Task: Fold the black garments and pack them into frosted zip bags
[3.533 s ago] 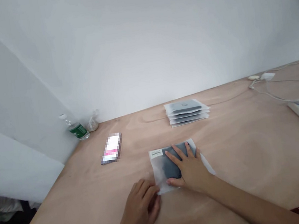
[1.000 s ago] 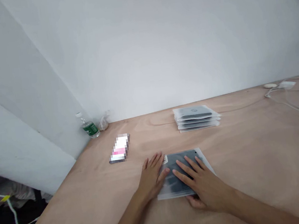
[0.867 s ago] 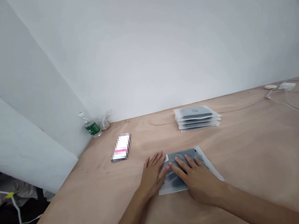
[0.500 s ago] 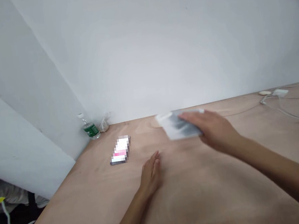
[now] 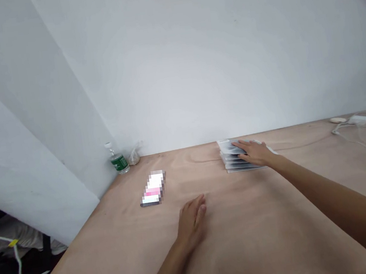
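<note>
On packet stack [image 5: 228,161], right hand [image 5: 254,152] flat; left hand [image 5: 191,220] open on plywood tabletop [image 5: 267,238].

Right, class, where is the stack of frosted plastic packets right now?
In the head view, the stack of frosted plastic packets sits near the far edge of the plywood table, under the right hand, right of the pixelated flat item.

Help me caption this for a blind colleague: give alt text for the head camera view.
A person's right hand rests on a stack of plastic-wrapped packets on a wooden table. The left hand lies open on the wood, near a pixelated flat object, and a water bottle stands in the far corner.
</note>
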Tool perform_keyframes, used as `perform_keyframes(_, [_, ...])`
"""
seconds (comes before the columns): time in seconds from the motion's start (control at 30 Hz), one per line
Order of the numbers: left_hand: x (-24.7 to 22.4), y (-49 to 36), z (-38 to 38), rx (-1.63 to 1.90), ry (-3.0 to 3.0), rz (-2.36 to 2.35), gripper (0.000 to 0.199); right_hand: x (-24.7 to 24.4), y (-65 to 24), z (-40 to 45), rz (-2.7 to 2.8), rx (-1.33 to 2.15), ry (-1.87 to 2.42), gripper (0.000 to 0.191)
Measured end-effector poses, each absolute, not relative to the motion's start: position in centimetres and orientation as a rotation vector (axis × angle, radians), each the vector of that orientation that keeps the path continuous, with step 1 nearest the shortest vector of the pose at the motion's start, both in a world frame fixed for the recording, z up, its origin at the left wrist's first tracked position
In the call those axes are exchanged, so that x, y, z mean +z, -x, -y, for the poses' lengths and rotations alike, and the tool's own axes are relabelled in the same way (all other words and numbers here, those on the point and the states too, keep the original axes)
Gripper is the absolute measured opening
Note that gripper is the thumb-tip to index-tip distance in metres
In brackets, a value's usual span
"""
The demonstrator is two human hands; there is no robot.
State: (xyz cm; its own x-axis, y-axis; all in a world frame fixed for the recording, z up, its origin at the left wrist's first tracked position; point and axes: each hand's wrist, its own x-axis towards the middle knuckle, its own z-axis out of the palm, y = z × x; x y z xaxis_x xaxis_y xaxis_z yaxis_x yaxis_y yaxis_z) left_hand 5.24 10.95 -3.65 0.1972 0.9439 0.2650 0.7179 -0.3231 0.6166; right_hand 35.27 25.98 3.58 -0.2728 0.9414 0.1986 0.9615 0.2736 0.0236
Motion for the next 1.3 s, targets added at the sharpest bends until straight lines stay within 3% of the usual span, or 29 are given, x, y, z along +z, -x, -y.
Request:
perform_keyframes(0.13, [-3.7,-5.3,-11.0,0.858,-2.139,-1.55,0.042,2.3,-35.8,-25.8,2.428,-0.134,1.834,0.069])
perform_keyframes(0.53, [-3.8,-5.4,-11.0,0.811,-2.226,-1.562,0.041,0.9,-35.7,-25.8,2.467,-0.033,1.851,0.078])
perform_keyframes(0.77, [-3.7,-5.3,-11.1,0.78,-2.299,-1.563,0.038,3.5,-34.6,-23.9,2.42,-0.124,1.751,0.069])
perform_keyframes(0.9, [-3.6,-5.7,-10.6,0.752,-2.358,-1.539,0.046,1.6,-31.3,-18.9,2.485,-0.191,1.541,0.054])
perform_keyframes(1.07, [-3.4,-7.7,-10.3,0.558,-2.639,-1.318,0.072,-3.6,-27.8,-13.3,2.794,0.126,1.079,0.067])
perform_keyframes(1.3, [-3.6,-8.9,-11.3,0.328,-2.753,-1.187,0.072,-4.1,-27.6,-13.1,2.728,0.466,1.055,0.06])
